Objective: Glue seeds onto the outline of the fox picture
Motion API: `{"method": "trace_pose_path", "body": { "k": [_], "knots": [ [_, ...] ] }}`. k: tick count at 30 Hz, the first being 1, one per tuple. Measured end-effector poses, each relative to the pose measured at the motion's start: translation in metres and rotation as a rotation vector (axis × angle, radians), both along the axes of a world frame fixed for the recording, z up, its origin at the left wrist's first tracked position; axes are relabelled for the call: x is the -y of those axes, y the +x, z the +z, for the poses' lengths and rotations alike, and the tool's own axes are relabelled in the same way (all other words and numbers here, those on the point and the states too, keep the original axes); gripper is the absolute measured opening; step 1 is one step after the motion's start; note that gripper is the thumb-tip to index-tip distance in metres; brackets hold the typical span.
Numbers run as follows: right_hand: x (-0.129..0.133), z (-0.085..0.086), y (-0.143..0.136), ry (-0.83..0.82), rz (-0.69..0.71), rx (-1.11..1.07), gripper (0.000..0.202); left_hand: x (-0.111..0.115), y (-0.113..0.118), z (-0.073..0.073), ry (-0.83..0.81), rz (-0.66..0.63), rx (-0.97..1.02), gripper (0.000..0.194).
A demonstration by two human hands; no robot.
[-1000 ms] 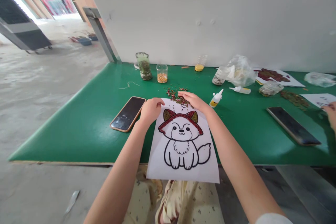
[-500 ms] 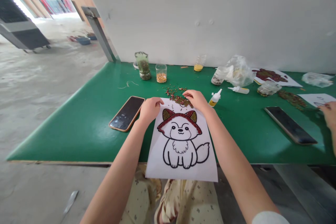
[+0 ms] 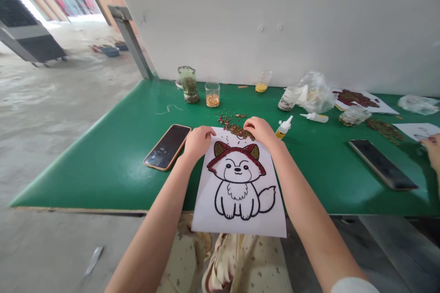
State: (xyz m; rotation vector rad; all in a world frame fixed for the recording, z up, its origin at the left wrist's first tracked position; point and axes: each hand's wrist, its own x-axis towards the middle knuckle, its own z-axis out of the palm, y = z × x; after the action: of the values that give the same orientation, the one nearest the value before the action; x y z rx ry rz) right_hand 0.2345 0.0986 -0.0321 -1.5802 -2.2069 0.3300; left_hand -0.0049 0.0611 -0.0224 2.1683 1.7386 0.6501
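A white sheet [image 3: 202, 201] with a fox drawing lies over the table's front edge; red and green beans cover its ears and the top of the head. My left hand [image 3: 200, 139] has its fingers curled at the sheet's top left corner, pinching or pressing it. At the top right, the curled fingers of my right hand [image 3: 258, 129] rest beside the pile of mixed beans [image 3: 237, 130], partly on the sheet's top edge. What, if anything, is between those fingers is hidden. A glue bottle [image 3: 283, 128] stands just right of my right hand.
On the green table [image 3: 113, 160] are a phone [image 3: 167, 146] at left, a green container [image 3: 189, 86], a cup of corn [image 3: 212, 96] and a plastic bag [image 3: 315, 92] behind. Another phone [image 3: 382, 165] lies at right, near another person's hand [image 3: 432, 149].
The view has shifted slightly. Both hands keep about the same places at the top of the sheet.
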Motion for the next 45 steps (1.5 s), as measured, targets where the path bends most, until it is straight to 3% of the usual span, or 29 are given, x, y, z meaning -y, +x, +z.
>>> {"method": "trace_pose_path", "body": {
  "k": [15, 32, 35, 39, 42, 45],
  "knots": [
    [0.005, 0.001, -0.015, -0.017, -0.199, 0.15, 0.014, 0.0, 0.002, 0.0, -0.012, 0.005, -0.009, 0.037],
    [0.008, 0.0, -0.018, 0.002, -0.202, 0.25, 0.015, 0.001, 0.004, 0.001, -0.011, 0.005, -0.01, 0.036],
    [0.013, 0.008, -0.024, 0.072, -0.128, 0.16, 0.014, 0.001, 0.003, 0.0, -0.001, 0.008, 0.007, 0.035],
    [0.043, 0.021, -0.044, 0.121, 0.154, -0.008, 0.013, 0.001, 0.002, -0.002, 0.017, 0.009, 0.022, 0.035],
    [0.078, 0.021, -0.059, 0.122, 0.353, 0.028, 0.013, 0.001, 0.001, -0.003, 0.025, 0.003, 0.041, 0.035],
    [0.108, 0.013, -0.063, 0.113, 0.394, 0.129, 0.013, 0.001, 0.001, -0.003, 0.029, 0.001, 0.053, 0.034]
  ]
}}
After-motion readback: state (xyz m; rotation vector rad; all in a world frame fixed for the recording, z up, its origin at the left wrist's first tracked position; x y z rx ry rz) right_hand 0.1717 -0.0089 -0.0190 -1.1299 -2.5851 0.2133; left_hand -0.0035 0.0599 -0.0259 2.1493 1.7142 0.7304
